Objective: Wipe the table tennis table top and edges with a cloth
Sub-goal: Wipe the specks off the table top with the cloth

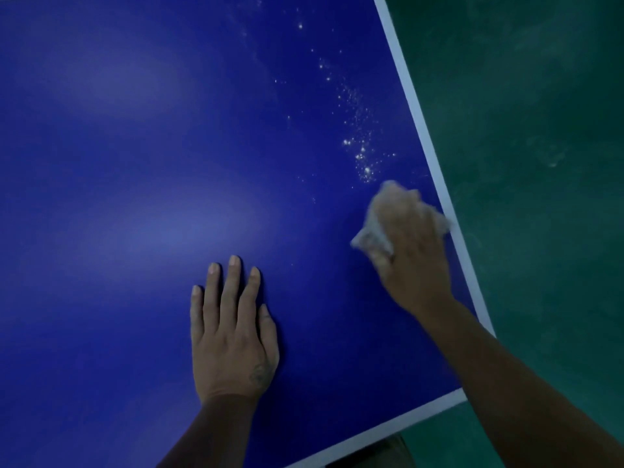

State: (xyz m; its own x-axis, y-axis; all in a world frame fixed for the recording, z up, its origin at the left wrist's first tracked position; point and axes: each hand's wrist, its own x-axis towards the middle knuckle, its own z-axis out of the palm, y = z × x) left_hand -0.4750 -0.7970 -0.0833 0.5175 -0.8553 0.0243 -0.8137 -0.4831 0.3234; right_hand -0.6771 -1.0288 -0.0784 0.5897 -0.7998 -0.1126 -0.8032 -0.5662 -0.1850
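Blue table tennis table top fills most of my view and stretches wide to the left of and ahead of my hands. A white line runs along its right edge and another white line along the near edge, and my right forearm covers the stretch where they approach each other. Green floor lies beyond both edges. My left hand lies flat on the table, palm down, fingers straight and slightly spread, holding nothing. My right hand, blurred, grips a pale bunched cloth and presses it on the blue surface, the cloth's right side reaching the right white line. White specks, droplets or dust I cannot tell, lie scattered just ahead of the cloth near that edge
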